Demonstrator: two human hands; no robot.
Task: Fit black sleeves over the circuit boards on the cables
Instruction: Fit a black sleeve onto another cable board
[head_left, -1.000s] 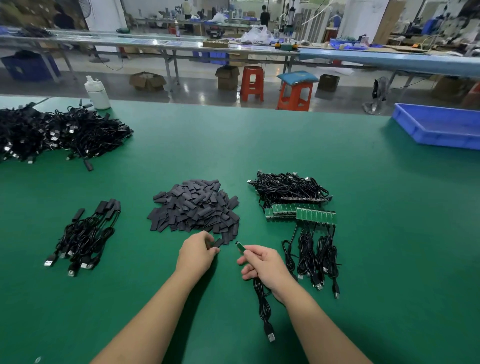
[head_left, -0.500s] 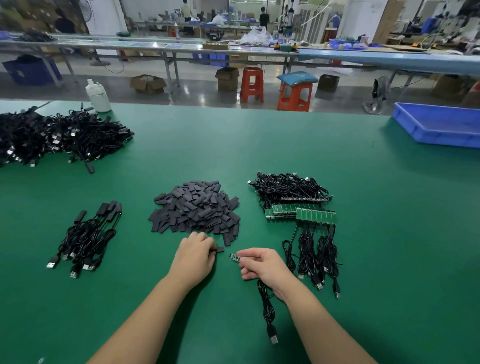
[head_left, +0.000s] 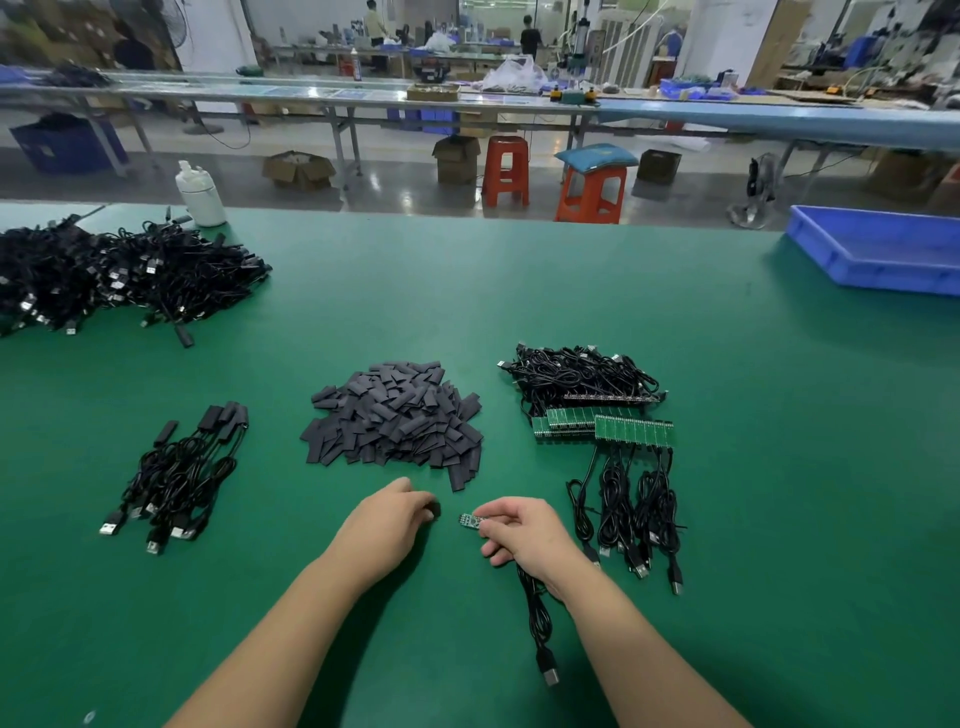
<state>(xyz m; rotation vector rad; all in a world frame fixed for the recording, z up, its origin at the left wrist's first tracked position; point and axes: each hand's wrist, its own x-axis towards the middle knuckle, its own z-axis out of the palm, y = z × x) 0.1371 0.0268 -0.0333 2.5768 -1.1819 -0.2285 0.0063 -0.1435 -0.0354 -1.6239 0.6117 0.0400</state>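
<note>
My left hand (head_left: 387, 525) pinches a black sleeve (head_left: 435, 510) just in front of the pile of black sleeves (head_left: 395, 415). My right hand (head_left: 524, 532) holds a small green circuit board (head_left: 470, 520) that points left toward the sleeve, a short gap apart. Its black cable (head_left: 537, 623) trails under my wrist to a USB plug near the table's front. Cables with bare green boards (head_left: 615, 431) lie to the right. A bundle of sleeved cables (head_left: 179, 475) lies to the left.
A large heap of black cables (head_left: 104, 275) fills the far left of the green table (head_left: 519, 291), beside a white bottle (head_left: 200, 195). A blue tray (head_left: 883, 249) stands at the far right. Beyond the table are stools and workbenches.
My left hand took a sleeve from the pile's edge and drew it back. My right hand lowered the board and turned it level, pointing at the sleeve.
</note>
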